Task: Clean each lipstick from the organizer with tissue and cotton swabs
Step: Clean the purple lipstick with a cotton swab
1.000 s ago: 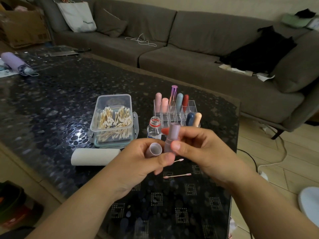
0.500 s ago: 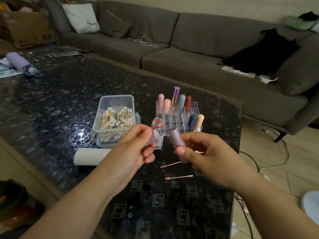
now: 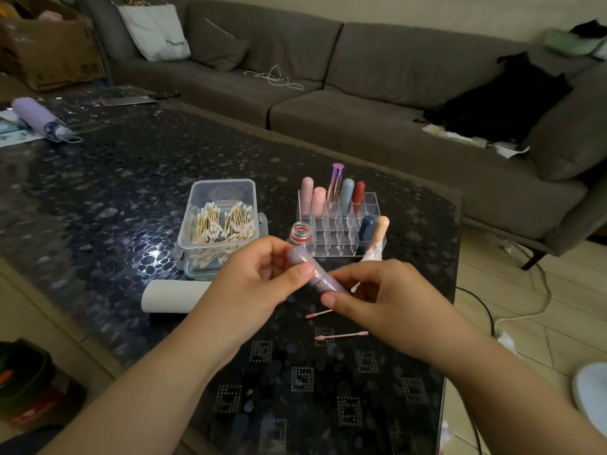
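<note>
With both hands pinching the purple lipstick (image 3: 312, 274) above the tabletop (image 3: 98, 192), left hand (image 3: 259, 284) on its cap, right hand (image 3: 377, 297) on its base, the person should press straight until seated.

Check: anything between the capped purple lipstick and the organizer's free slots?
Nothing visible. Both hands hold the lipstick just in front of the organizer; its front slots are open on top. The open bottle stands left of that path.

home living room, grey sectional sofa (image 3: 361, 93), dark pebble-patterned coffee table (image 3: 131, 178), cardboard box (image 3: 49, 50)
</note>
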The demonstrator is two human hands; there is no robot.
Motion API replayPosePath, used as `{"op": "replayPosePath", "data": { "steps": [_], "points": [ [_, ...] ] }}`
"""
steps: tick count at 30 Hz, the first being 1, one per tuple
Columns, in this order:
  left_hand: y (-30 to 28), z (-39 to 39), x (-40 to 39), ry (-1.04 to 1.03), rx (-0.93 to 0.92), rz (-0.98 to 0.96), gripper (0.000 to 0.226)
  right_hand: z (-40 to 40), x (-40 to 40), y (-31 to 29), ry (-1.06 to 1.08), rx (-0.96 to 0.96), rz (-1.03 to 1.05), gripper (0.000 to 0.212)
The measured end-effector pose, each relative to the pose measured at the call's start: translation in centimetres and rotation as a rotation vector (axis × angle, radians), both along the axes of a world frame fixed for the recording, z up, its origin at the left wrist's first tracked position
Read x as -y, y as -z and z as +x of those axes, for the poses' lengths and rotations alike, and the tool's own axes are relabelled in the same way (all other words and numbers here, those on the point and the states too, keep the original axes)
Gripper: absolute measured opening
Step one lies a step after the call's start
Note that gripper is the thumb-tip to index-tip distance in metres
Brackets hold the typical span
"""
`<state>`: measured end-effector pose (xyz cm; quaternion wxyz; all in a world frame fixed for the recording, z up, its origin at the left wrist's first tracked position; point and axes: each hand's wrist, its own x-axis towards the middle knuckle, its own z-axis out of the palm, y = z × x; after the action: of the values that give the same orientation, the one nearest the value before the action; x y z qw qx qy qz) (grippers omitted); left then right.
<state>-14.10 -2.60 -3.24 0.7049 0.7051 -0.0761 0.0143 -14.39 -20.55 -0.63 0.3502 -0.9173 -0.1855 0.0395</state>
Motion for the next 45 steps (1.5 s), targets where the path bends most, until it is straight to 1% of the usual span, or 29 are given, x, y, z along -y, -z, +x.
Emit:
{"op": "replayPosePath", "data": {
  "steps": [3,10,14,18,22,27,29,31,34,37,41,45],
  "points": [
    [0.0,0.0,-0.2,0.006,0.012,0.011,0.007,-0.1,-0.1,0.1,0.008,0.014,-0.002,0.02],
    [0.0,-0.1,0.2,-0.036,-0.005,-0.029,0.007,-0.3,-0.7,0.8,0.03,0.002,0.112,0.017],
    [0.1,0.0,0.2,-0.027,0.024,0.028,0.008,-0.4,-1.2,1.4,0.022,-0.077,0.187,0.015],
    [0.8,0.1,0.1,-0.072,0.048,0.181,0.011,0.2,-1.0,1.6,0.057,0.037,0.08,0.017],
    [0.5,-0.4,0.1,-0.114,0.114,0.399,0.017,0.3,-1.0,1.7,0.118,-0.025,0.095,0.017],
    [-2.2,1.1,-0.6,-0.206,0.296,0.724,0.013,3.0,1.3,-0.7,0.325,-0.015,0.081,0.02],
    [-3.7,2.6,-0.2,-0.219,0.403,0.835,0.016,5.0,2.3,-2.3,0.374,0.034,0.054,0.02],
    [-5.1,4.3,0.5,-0.207,0.475,0.922,0.019,7.4,3.2,-3.7,0.42,0.076,0.013,0.02],
    [-6.4,7.2,1.8,-0.154,0.493,1.049,0.02,11.0,4.1,-4.9,0.456,0.076,-0.051,0.019],
    [-6.3,9.7,2.8,-0.103,0.522,1.215,0.02,14.2,4.6,-4.5,0.461,0.062,-0.122,0.018],
    [-5.3,11.9,3.4,-0.076,0.54,1.301,0.022,17.6,5.1,-3.1,0.475,0.017,-0.148,0.016],
    [-4.0,13.2,3.0,-0.036,0.497,1.3,0.02,19.5,5.2,-2.2,0.448,-0.021,-0.157,0.015]
  ]
}}
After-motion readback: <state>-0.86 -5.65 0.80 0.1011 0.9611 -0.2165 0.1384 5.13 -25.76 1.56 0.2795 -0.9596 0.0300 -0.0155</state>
